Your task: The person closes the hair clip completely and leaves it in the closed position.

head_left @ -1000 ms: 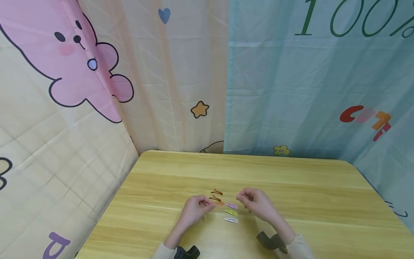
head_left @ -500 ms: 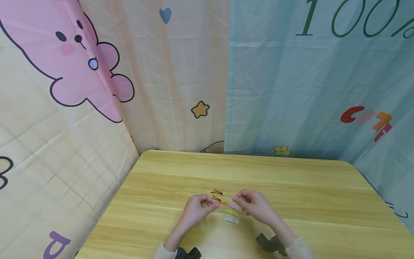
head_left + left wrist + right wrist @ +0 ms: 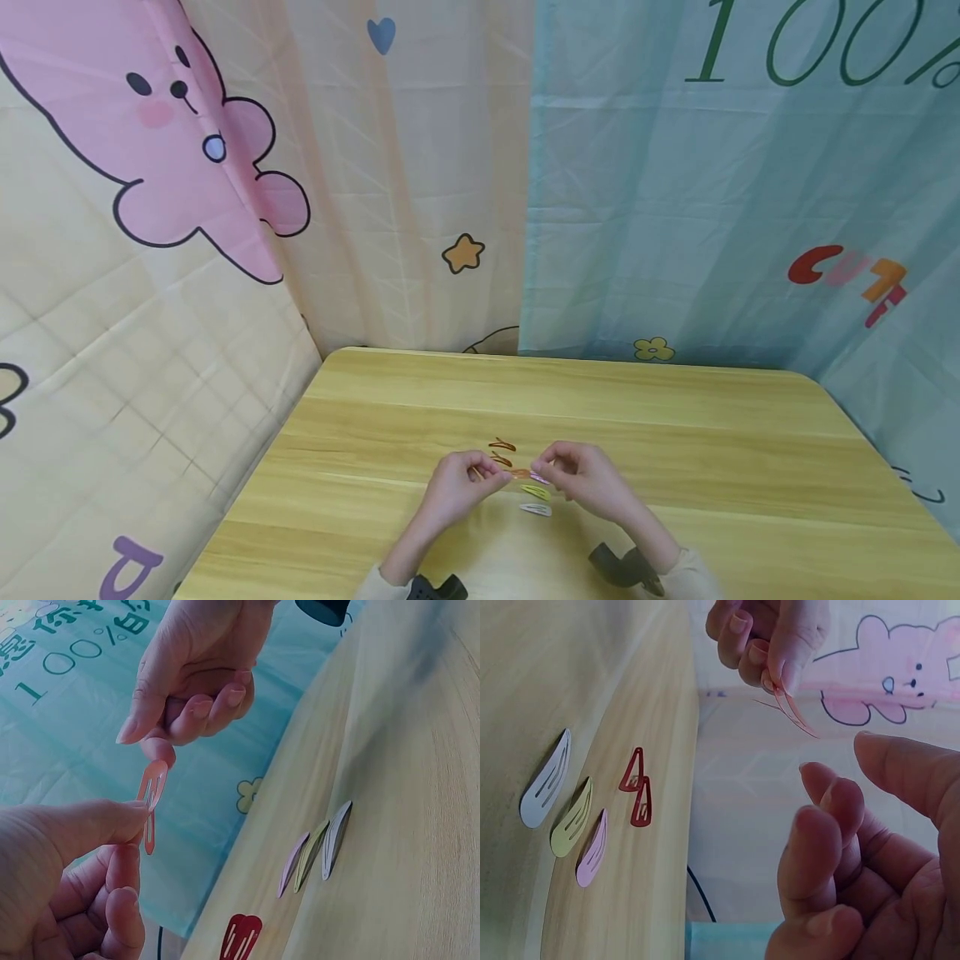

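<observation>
My left hand (image 3: pixel 463 485) pinches an orange snap hair clip (image 3: pixel 153 787) between thumb and forefinger, above the table. Its two halves stand apart in the right wrist view. Close by on the right is my right hand (image 3: pixel 588 477), fingers loosely bent and nothing between thumb and forefinger. One of its fingertips overlaps the clip's wide end in the left wrist view. Below on the table lie a pink clip (image 3: pixel 592 849), a yellow clip (image 3: pixel 573 817) and a white clip (image 3: pixel 546 780) in a row. Two red-brown clips, one (image 3: pixel 634 771) overlapping the other (image 3: pixel 642 802), lie farther back.
The wooden table (image 3: pixel 360 433) has rounded far corners. Printed curtains (image 3: pixel 637 208) hang right behind it and along the left side. A dark device (image 3: pixel 438 587) sits on the left wrist and another (image 3: pixel 626 567) on the right.
The right hand has moved left toward the orange clip. The left hand has shifted slightly right with the clip. The clips on the table lie as before.
</observation>
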### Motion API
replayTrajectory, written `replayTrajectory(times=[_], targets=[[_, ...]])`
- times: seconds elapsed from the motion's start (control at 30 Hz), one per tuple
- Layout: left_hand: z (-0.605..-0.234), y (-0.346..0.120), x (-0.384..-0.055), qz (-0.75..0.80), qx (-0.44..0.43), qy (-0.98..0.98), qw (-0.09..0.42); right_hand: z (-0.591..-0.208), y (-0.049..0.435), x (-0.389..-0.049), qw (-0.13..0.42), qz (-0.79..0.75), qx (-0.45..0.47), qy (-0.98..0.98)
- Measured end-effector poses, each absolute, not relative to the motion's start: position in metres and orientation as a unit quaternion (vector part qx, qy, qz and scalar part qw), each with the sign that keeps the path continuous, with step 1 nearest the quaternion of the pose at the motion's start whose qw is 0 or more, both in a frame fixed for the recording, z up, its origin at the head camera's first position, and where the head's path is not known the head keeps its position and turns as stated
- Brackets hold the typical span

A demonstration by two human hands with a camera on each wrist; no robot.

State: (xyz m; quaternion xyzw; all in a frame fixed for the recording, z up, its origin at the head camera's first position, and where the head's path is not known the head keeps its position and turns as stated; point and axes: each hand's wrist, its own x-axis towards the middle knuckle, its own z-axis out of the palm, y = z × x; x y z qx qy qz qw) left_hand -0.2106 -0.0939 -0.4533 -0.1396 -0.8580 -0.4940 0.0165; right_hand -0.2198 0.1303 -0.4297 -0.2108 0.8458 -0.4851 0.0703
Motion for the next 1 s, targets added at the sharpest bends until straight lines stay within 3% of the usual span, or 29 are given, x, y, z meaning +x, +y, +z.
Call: replayTrajectory(times=[1.0], targets=[[-0.4478,-0.0911,-0.2068,-0.492,-0.137,-0.860,0.009,-0.4347,0.1254,-0.2184,0.081,-0.489,-0.234,0.836]])
